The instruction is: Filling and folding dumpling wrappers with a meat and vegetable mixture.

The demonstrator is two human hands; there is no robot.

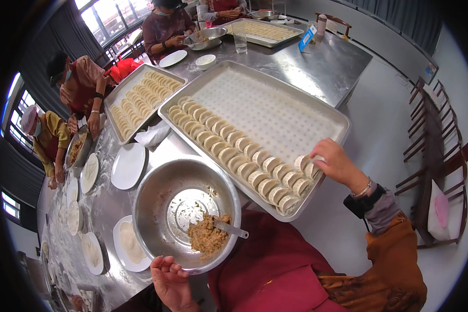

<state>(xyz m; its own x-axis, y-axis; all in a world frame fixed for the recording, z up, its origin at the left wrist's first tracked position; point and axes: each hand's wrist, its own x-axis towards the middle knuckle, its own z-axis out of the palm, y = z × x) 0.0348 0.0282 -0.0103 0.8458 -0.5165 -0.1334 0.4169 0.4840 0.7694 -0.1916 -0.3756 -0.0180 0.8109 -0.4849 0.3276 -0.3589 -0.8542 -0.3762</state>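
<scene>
My right hand (335, 162) is over the near right corner of a large metal tray (257, 105), its fingertips pinching a pale dumpling (318, 158) that they mostly cover. Just below the fingers, two dumplings (302, 162) begin a short row beside longer rows of crimped dumplings (238, 156). My left hand (171, 280) is palm up with loosely bent fingers and holds nothing, close to the rim of a steel mixing bowl (148, 187). Inside the bowl lies a clump of brown filling (208, 236), with a flat metal spatula (231, 227) stuck in it.
Left of the bowl, a white plate (119, 230) carries dough wrappers (132, 243); another white plate (128, 165) is bare. A second dumpling tray (115, 97) and a white cloth (153, 134) lie beyond. Several people work around the floury metal table (113, 202). A glass (240, 43) stands farther back.
</scene>
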